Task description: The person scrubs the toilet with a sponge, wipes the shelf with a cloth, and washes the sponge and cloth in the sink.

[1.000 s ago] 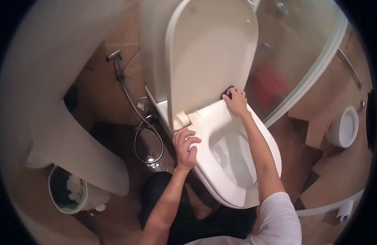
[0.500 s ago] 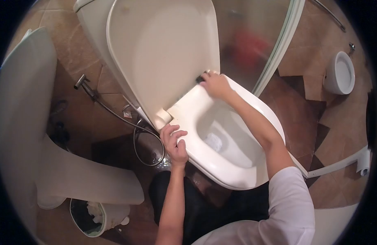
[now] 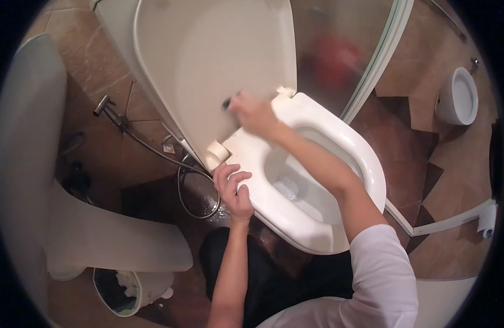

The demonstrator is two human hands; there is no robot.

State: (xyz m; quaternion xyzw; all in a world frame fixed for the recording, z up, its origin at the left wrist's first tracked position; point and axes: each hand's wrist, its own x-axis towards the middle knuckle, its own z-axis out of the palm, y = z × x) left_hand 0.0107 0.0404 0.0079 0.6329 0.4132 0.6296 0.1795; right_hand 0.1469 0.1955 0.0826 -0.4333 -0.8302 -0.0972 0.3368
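Black and blurred, a small object (image 3: 227, 103) pokes out from the fingers of the right hand (image 3: 251, 113), whose grip is closed on it; the hand hides most of its shape. It sits in front of the lower part of the raised lid (image 3: 197, 49), near the back of the toilet seat (image 3: 312, 235); whether it touches the lid, I cannot tell. The lid's top is cut off by the picture, and the right forearm covers part of the bowl (image 3: 323, 205).

The left hand (image 3: 234, 191) has its grip spread, fingers loosely bent, at the seat's outer edge just beside the near hinge cover (image 3: 216, 154). Behind the frosted panel (image 3: 347, 27), a red shape (image 3: 334, 60) is too hazy to name. Between the two hinge covers, the back of the seat offers open room along the lid's lower edge.
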